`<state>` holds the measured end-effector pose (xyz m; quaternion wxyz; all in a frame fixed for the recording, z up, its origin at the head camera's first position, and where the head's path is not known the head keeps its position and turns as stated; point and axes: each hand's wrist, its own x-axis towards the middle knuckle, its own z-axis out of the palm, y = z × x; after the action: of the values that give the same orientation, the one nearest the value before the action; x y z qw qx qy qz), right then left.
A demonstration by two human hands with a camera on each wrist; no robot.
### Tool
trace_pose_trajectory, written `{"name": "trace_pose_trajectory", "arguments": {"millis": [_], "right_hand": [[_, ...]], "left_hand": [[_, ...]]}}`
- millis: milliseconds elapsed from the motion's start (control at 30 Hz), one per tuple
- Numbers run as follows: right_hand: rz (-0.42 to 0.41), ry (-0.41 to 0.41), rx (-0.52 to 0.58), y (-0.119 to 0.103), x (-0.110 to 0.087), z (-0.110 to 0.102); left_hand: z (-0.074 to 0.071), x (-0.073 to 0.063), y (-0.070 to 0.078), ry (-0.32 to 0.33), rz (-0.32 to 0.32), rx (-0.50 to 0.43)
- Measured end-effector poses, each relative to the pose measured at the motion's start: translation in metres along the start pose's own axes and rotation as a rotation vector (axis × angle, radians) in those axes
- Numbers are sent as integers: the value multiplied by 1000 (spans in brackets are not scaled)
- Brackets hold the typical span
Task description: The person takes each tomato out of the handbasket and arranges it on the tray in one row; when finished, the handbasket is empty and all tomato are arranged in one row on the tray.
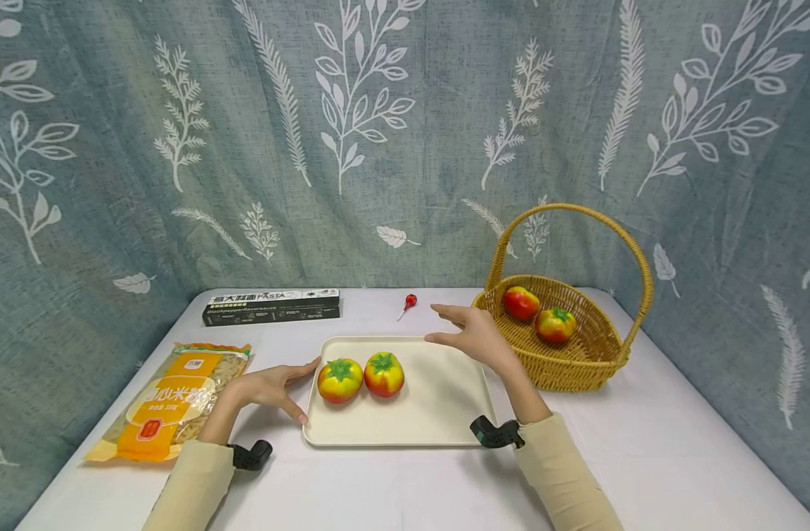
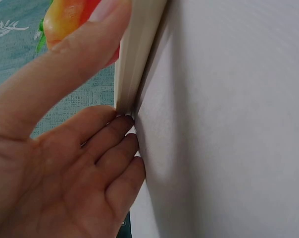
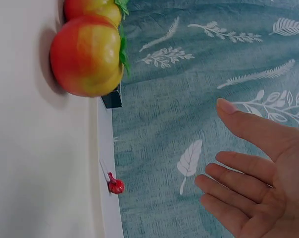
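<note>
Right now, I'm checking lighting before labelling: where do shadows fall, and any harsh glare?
Head view: soft shadows on the table beside both sleeves; left wrist view: a broad shadow on the table beside the tray; right wrist view: shadow on the tray beside the nearer fruit; no harsh glare in any.

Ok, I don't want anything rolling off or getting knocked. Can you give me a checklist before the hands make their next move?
1. Left hand at the tray: ok, at its left edge.
2. Left hand's hold firm: cannot tell, pressure doesn't show.
3. Right hand supporting the tray: not ok, it's open and apart from it.
4. Tray evenly loaded: not ok, both fruits sit toward the left end.
5. Basket standing upright: ok, with two fruits inside.
6. Lollipop off the tray: ok, it lies beyond the far rim.
</note>
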<state>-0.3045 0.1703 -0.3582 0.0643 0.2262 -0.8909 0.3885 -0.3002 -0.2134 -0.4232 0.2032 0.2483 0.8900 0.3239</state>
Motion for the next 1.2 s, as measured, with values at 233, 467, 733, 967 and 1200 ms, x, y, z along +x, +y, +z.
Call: {"name": "trace_pose_trajectory", "arguments": {"millis": [233,467,733,967,1200], "right_hand": [[61,37,-4,10,-4,-18],[151,73,31,23,-8,-37],[177,89,52,37,-10,-49],[215,76,51,53,-11,-58],[256,77,9,66,-4,-75]], "left_hand": [[0,1,-1,1,-6,8],[-1,1,1,1,-6,26],[0,2,-2,3,-18,29],[0,3,-2,1,-14,27],[0,2,-3,2,-28,28]]}}
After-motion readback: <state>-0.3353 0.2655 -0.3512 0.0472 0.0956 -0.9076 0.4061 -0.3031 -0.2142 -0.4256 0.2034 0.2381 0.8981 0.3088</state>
